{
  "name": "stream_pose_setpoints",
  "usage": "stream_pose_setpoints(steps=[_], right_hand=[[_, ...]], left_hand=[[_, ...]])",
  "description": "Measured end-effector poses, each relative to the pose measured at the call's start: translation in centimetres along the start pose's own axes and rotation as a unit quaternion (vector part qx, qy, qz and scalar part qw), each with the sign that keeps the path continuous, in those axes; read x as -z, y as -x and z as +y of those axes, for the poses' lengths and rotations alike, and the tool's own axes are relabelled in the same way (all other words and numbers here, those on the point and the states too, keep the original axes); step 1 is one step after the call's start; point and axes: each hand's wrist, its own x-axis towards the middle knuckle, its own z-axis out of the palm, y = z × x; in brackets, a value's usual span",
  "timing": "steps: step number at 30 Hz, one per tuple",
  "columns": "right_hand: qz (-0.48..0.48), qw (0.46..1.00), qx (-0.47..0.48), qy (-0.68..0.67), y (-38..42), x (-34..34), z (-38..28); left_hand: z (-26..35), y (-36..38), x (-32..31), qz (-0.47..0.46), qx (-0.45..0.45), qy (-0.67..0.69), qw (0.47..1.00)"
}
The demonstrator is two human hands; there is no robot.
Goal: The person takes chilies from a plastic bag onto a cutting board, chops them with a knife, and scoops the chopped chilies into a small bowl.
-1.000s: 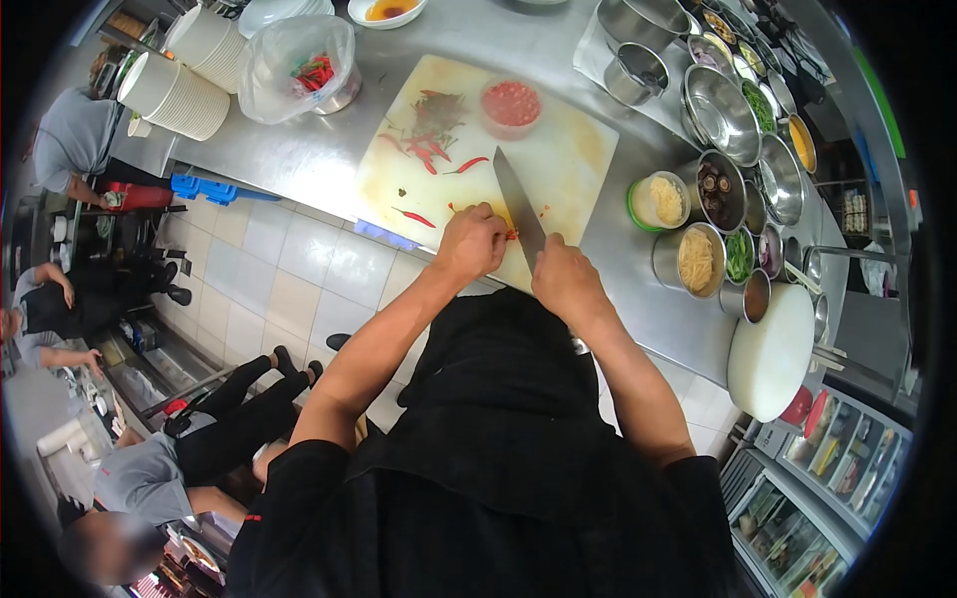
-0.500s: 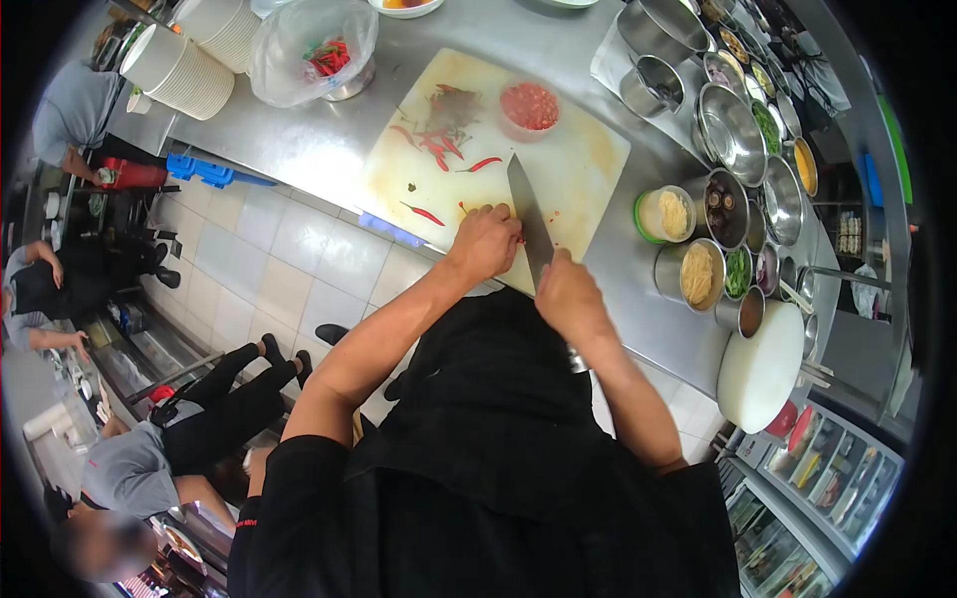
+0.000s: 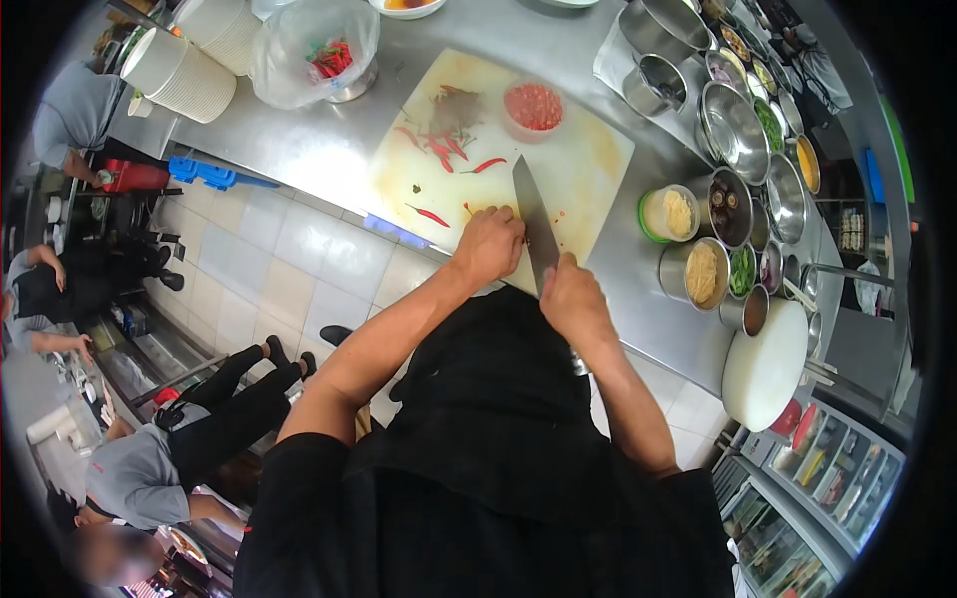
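Note:
My right hand [image 3: 576, 297] is closed round the handle of a kitchen knife [image 3: 534, 219]. The blade points away from me over a pale cutting board [image 3: 598, 164]. Just left of the blade, my left hand [image 3: 491, 242] presses curled fingers on a red chilli, mostly hidden, with a red tip [image 3: 467, 207] poking out. Small red bits lie right of the blade. Loose whole chillies [image 3: 431, 215] and a pile of chilli scraps [image 3: 457, 110] lie on the board's left side. At its far edge stands a clear tub of chopped chilli [image 3: 533, 108].
Beyond the board's left corner is a pot lined with a plastic bag [image 3: 309, 85], holding red chillies. Stacked white bowls [image 3: 189, 80] stand farther left. Metal pots of ingredients [image 3: 702, 274] and a round white board [image 3: 766, 366] crowd the right. Other people [image 3: 150, 478] are at the left.
The view has shifted slightly. Both hands keep nearly the same place on the board, the knife beside my left fingers. A person at the lower left has moved an arm.

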Motion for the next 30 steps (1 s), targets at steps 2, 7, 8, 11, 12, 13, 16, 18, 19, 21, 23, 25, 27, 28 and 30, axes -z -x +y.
stream_pose_setpoints(steps=[2, 7, 8, 11, 12, 13, 16, 18, 19, 21, 23, 25, 27, 28, 30], right_hand=[[0.033, 0.998, -0.045, -0.015, 0.3, -2.5, 0.3], [0.058, 0.997, -0.01, -0.051, -0.4, -2.0, 2.5], [0.061, 0.997, -0.007, -0.052, -0.4, -1.9, 2.8], [0.063, 0.994, -0.004, -0.086, -0.1, -2.0, 2.8], [0.068, 0.993, -0.007, -0.093, 0.0, -1.9, 2.6], [0.071, 0.993, -0.009, -0.099, 0.3, -1.8, 2.5], [0.085, 0.989, -0.005, -0.121, 1.3, -2.4, 1.8], [0.079, 0.989, 0.002, -0.128, 2.2, -3.1, 1.3], [0.072, 0.988, 0.012, -0.134, 2.5, -3.5, 1.0], [0.067, 0.988, 0.004, -0.142, 2.8, -4.2, 0.8], [0.062, 0.987, -0.003, -0.147, 3.0, -4.4, 1.0], [0.09, 0.987, -0.012, -0.131, 2.7, -4.0, 1.8], [0.093, 0.988, -0.019, -0.123, 2.0, -3.2, 3.1], [0.096, 0.988, -0.02, -0.117, 1.7, -2.6, 3.5], [0.097, 0.99, -0.013, -0.097, 1.0, -1.7, 3.9]], left_hand=[[-0.1, -0.2, -0.1, 0.004, 0.004, -0.002, 1.0], [0.0, 0.3, -0.1, -0.013, 0.005, -0.056, 0.998], [-0.4, 0.1, 0.4, -0.01, 0.003, -0.059, 0.998], [-3.5, -0.3, 2.7, -0.026, -0.006, -0.172, 0.985], [-4.4, -1.0, 4.4, 0.001, 0.03, -0.167, 0.985], [-6.4, -1.3, 5.3, 0.027, 0.043, -0.183, 0.982], [-8.2, -2.6, 8.8, 0.092, 0.028, -0.166, 0.981], [-7.1, -2.5, 9.2, 0.073, 0.078, -0.168, 0.98], [-6.3, -2.3, 9.2, 0.054, 0.13, -0.173, 0.975], [-4.7, -1.4, 7.7, -0.003, 0.17, -0.166, 0.971], [-2.6, -1.3, 6.1, -0.075, 0.235, -0.175, 0.953], [-2.8, -1.2, 3.8, -0.036, 0.208, -0.161, 0.964], [-2.4, -0.6, 1.8, 0.0, 0.184, -0.146, 0.972], [-1.9, -0.3, 1.2, 0.0, 0.138, -0.107, 0.985], [-0.7, -0.1, 0.4, 0.006, 0.092, -0.072, 0.993]])
